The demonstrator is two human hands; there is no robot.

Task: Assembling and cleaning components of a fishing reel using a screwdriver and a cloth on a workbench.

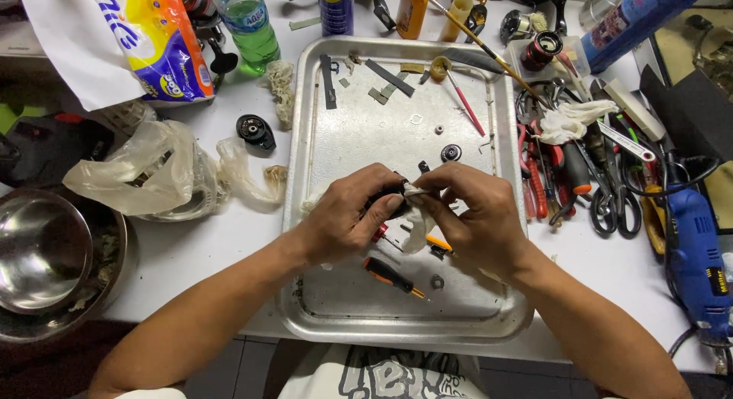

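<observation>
Nearest you, on the metal tray [321,86]: one small screwdriver [391,277] with black-and-orange handle, lying flat near the front rim; one small round ring [437,281] just beside its tip.

Above these, over the tray's middle: your left hand [347,216], fingers curled and clamped around a small black mechanical part [388,200] with a red knob showing below the palm. Your right hand [477,216], thumb and forefinger pinched on a wad of white tissue [418,223], pressed against that same part. The two hands touch at the fingertips.

Beyond the hands, on the tray: one black round gear piece [450,152], one small nut [439,129], one red-handled brush [466,105], several dark flat strips.

Left of the tray: crumpled clear plastic bag [134,166], steel bowl [42,250], black round cover [254,130].

Right of the tray: pliers and scissors heaped together, blue rotary tool [696,258].

Far edge: green bottle [248,25], blue spray can [336,8].
</observation>
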